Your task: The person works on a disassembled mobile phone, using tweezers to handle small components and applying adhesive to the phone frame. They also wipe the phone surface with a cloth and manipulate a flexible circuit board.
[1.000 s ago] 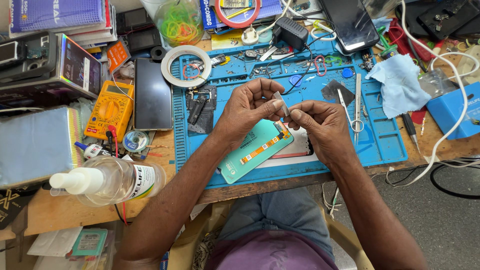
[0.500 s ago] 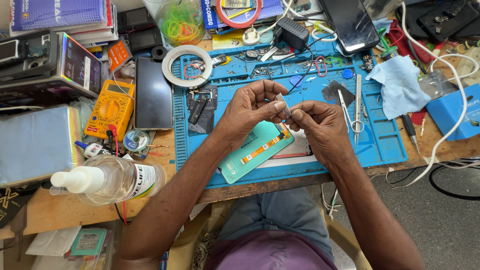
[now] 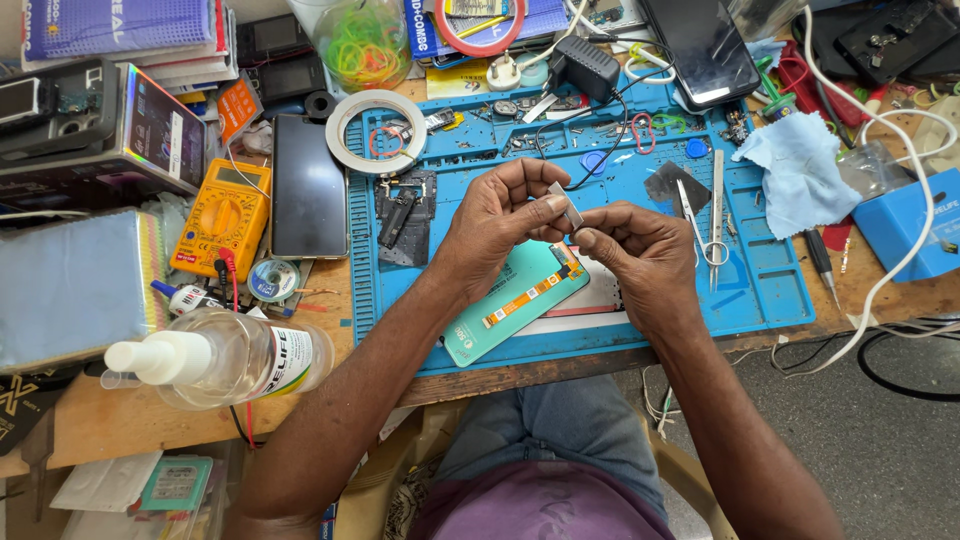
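Grey metal caught my eye first in the head view: a small flat strip (image 3: 566, 208), pinched between both hands above the blue work mat (image 3: 770, 290). I saw the left hand (image 3: 497, 222) with its fingers (image 3: 535, 190) closed on the strip's upper end, and the right hand (image 3: 640, 255) with thumb and forefinger closed on its lower end. The strip's long axis ran on a diagonal, from upper left down to lower right in the picture, with the upper end pointing away from me toward the far side of the table (image 3: 110, 420). It was held clear of the mat, not resting on anything.

Just under the hands lay a teal phone panel (image 3: 510, 305) with an orange flex cable along it, its long axis slanting the other way, lower left to upper right. To the right of the hands, scissors (image 3: 697, 225) and tweezers (image 3: 718, 200) lay on the mat, pointing roughly away from me. A yellow multimeter (image 3: 222, 215) and a dark phone (image 3: 308, 185) sat to the left of the mat, and a clear bottle (image 3: 225, 355) lay on its side near the table's front edge.
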A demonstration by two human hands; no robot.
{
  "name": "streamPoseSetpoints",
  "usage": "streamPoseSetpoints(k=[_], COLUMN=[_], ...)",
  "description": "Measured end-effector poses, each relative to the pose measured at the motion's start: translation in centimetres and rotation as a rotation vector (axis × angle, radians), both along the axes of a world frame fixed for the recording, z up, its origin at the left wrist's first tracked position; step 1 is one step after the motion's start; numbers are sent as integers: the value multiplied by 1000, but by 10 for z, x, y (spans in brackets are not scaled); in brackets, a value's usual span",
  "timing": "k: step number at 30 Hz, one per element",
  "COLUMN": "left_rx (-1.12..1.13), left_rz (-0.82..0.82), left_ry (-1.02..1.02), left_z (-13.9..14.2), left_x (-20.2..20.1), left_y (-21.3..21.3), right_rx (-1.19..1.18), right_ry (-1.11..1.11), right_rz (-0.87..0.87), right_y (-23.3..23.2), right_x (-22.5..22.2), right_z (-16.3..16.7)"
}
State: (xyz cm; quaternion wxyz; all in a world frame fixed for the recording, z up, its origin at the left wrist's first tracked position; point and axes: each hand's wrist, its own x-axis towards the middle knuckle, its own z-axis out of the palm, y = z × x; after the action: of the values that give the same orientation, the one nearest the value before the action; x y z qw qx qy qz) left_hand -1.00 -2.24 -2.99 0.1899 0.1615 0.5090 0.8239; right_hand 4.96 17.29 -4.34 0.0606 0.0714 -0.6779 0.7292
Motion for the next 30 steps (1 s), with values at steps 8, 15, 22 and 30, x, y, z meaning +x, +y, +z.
streamPoseSetpoints(k=[8,15,22,30], left_rx=[-5,-4,3,-139], left_rz=[-13,-51,-64,62], left_ry=[0,-8,-1,245], left_z=[0,3,-3,8], left_x=[1,2,3,9], left_y=[0,0,4,-6], right_rx=[34,4,17,-4], right_ry=[12,28,53,113], right_rz=[-47,-38,-30,-50], right_y=[1,1,5,-2], right_x=[-3,-3,1,2], right_z=[-6,-10,-13,3])
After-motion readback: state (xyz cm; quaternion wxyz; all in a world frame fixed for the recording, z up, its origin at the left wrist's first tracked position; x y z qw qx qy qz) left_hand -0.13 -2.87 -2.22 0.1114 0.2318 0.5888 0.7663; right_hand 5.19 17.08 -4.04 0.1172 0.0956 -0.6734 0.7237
